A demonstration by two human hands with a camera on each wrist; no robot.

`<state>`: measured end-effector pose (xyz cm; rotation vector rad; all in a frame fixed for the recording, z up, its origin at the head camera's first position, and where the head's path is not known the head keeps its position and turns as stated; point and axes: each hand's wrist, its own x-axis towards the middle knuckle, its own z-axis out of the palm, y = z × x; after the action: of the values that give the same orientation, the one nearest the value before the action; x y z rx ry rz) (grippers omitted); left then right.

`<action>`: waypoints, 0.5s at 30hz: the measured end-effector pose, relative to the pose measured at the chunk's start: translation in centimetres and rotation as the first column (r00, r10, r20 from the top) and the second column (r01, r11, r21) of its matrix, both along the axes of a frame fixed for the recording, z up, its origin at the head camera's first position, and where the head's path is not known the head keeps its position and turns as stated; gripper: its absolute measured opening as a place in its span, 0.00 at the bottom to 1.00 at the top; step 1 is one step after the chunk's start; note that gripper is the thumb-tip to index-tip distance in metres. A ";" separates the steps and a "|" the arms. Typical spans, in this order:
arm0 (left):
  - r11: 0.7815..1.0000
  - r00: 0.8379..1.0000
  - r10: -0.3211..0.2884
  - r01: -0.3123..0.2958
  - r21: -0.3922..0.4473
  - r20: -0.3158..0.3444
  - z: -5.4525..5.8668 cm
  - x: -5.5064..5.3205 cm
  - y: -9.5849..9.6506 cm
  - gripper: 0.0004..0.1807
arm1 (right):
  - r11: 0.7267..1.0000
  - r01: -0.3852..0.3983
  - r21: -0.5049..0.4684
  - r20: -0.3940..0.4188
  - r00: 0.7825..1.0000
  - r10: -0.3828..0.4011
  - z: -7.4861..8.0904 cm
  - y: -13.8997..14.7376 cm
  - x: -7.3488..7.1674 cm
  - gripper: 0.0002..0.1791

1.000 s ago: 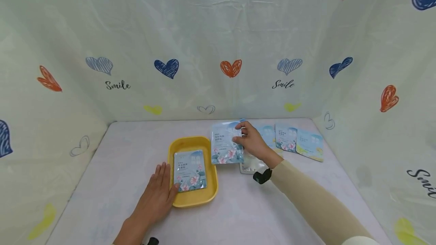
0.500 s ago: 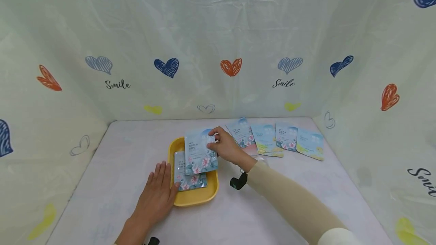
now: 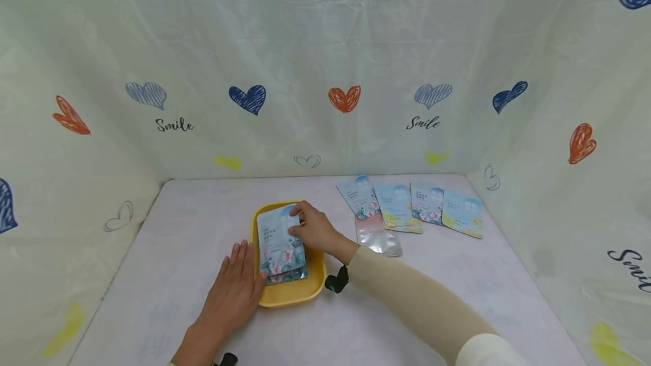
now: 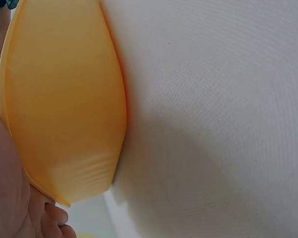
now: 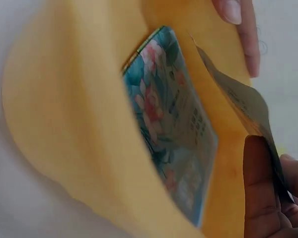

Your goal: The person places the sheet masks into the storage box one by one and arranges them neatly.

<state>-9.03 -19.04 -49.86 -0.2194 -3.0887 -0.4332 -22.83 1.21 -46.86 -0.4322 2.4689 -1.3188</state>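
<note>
My right hand (image 3: pixel 321 235) pinches a flat blue sachet (image 3: pixel 278 244) with pink flowers by its right edge. It holds this sachet over the yellow tray (image 3: pixel 305 297). Below it, a similar floral sachet (image 5: pixel 164 114) lies in the tray, mostly covered in the head view. The right wrist view shows the held sachet (image 5: pixel 246 104) edge-on, tilted and apart from the one beneath. Along the tray's left side rests my left hand (image 3: pixel 231 287), fingers straight, thumb at the rim. In the left wrist view that hand (image 4: pixel 7 183) touches the tray's outer wall (image 4: pixel 64 99).
Several sachets lie fanned out at the back right of the white table, among them a floral one (image 3: pixel 360 196) and a yellow-patterned one (image 3: pixel 463 213). A pink and silver packet (image 3: pixel 378 239) sticks out in front of them. Cloth walls (image 3: pixel 325 44) enclose the table.
My right hand has carried the floral sachet leftward from beside the tray to above the sachet in it, uncovering the pink and silver packet. The left hand has stayed in place.
</note>
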 end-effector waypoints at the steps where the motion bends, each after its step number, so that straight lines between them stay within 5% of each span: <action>1: 1.000 1.000 0.001 -0.001 0.001 0.003 0.0 0.0 0.0 0.40 | 1.000 -0.002 0.013 0.000 1.000 0.002 -0.1 -0.1 0.0 0.16; 7: 1.000 1.000 -0.001 0.001 0.017 0.009 -0.1 -0.1 -0.1 0.41 | 0.992 -0.040 0.117 -0.029 0.999 0.044 -0.4 -0.7 0.5 0.17; 15: 0.999 1.000 -0.003 0.003 0.047 0.007 -0.2 0.0 0.0 0.41 | 0.948 -0.085 0.308 -0.111 0.986 0.124 0.0 -1.0 1.1 0.20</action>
<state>-9.03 -19.06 -50.05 -0.2224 -3.0815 -0.5077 -21.71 0.25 -46.81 -0.5771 2.6538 -0.8751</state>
